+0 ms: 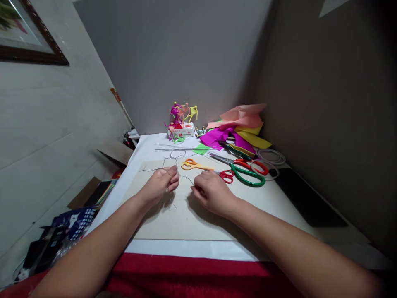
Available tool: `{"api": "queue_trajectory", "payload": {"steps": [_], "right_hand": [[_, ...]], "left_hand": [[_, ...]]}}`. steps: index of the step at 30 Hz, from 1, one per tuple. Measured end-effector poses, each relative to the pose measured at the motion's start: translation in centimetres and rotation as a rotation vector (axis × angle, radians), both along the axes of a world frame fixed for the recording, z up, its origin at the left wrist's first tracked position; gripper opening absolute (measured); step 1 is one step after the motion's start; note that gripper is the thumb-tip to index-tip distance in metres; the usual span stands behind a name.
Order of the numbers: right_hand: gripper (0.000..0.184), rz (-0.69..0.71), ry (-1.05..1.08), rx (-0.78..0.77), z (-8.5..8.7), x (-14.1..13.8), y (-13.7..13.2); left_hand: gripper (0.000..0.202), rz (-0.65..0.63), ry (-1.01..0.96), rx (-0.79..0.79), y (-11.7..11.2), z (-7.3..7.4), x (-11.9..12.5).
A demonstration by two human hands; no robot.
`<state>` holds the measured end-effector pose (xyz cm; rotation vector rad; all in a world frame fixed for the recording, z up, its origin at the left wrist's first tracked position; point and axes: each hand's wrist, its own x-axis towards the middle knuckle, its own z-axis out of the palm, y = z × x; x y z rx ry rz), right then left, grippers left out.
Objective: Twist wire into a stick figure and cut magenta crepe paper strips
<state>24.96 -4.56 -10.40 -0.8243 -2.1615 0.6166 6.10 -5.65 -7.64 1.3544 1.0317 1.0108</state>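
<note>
My left hand is closed in a pinch on a figure of thin twisted wire above the board. The figure has a round loop at its top, side strands, and loose ends hanging below the hand. One strand runs across to my right hand, whose fingers are closed on its end. Just beyond the hands lie yellow-orange scissors, small red-handled scissors and large scissors with green and red handles. Straight wires lie further back.
Colourful paper figures stand at a small white-and-red box. Crepe paper sheets, green-handled pliers, clear rings and a black flat slab lie right. A beige board covers the tabletop's middle. Grey panels rise behind.
</note>
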Motion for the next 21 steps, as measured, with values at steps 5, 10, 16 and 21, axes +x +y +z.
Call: {"api": "queue_trajectory", "payload": {"steps": [5,10,16,21], "right_hand": [[0.023,0.002,0.108,-0.15,-0.2,-0.1,-0.1],[0.031,0.534,0.553,-1.066,-0.3,0.3,0.7],[0.024,0.718,0.72,-1.236,-0.1,0.9,0.8],[0.025,0.827,0.684,-1.267,-0.2,0.6,0.3]], "left_hand": [[0.046,0.001,-0.016,0.031,-0.1,0.3,-0.1],[0.046,0.048,-0.072,0.062,0.0,0.9,-0.2],[0.047,0.026,-0.101,0.041,0.0,0.8,-0.3],[0.047,0.005,-0.111,0.024,0.0,0.6,-0.3]]}}
